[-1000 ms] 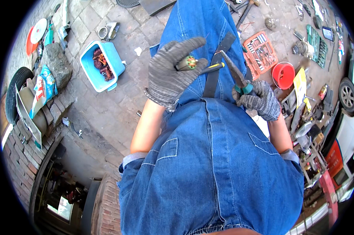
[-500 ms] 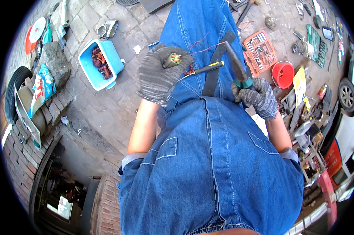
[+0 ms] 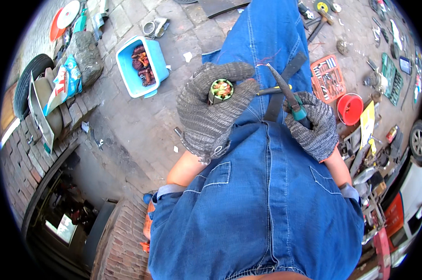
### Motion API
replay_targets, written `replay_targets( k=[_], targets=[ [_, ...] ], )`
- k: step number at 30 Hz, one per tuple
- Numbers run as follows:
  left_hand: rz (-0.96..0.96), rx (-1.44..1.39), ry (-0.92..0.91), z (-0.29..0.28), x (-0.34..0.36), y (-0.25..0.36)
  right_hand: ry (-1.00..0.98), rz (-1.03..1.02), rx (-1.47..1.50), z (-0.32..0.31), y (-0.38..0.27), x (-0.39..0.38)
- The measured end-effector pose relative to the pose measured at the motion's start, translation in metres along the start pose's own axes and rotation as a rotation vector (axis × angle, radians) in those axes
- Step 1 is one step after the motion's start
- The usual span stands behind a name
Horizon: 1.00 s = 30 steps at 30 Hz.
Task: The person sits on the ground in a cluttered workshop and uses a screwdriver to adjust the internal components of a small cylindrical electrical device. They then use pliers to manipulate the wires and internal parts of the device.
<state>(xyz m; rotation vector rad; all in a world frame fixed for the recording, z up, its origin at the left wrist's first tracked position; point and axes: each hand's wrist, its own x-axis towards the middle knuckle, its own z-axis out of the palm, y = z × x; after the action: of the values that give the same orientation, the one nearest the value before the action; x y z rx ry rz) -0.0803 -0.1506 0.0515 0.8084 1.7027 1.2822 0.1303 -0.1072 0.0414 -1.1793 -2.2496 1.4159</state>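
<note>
My left hand (image 3: 204, 112), in a grey knit glove, is closed around a small motor stator (image 3: 221, 89). The stator's round end faces up, showing copper windings inside a green toothed rim. In my gloved right hand (image 3: 316, 126) is a pair of long-nose pliers (image 3: 285, 88) with green handles. Their jaws point up and left, the tip at some thin copper wire (image 3: 265, 63) above my lap. A screwdriver (image 3: 270, 90) with a black and yellow handle lies on my denim-covered thighs, partly hidden by my left fingers and the pliers. Under the pliers runs a flat black strip (image 3: 292, 66).
To the left stands a light blue tub (image 3: 161, 55) holding copper coils. On the right are an orange socket case (image 3: 328, 79), a red bucket (image 3: 350, 109), a hammer (image 3: 321, 25) and a green tool case (image 3: 390, 77). Scattered parts and a white car (image 3: 412, 186) lie farther right.
My left hand has turned, so the stator's end now faces up more fully. The pliers remain in my right hand, held slightly lower. The whole view has shifted.
</note>
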Motion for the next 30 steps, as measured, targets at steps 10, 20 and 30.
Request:
replay_targets(
  k=[10,20,30],
  targets=[
    [-0.092,-0.062,0.044,-0.006,0.003,0.003,-0.044,-0.066,-0.063,0.005,-0.012,0.011],
    [-0.065,-0.183,-0.040,-0.012,0.008,-0.009,-0.202,0.117,0.294,0.010,-0.010,0.008],
    [0.493,0.284,0.042,-0.015,0.018,-0.033,-0.295,0.478,0.592,0.010,-0.012,0.001]
  ],
)
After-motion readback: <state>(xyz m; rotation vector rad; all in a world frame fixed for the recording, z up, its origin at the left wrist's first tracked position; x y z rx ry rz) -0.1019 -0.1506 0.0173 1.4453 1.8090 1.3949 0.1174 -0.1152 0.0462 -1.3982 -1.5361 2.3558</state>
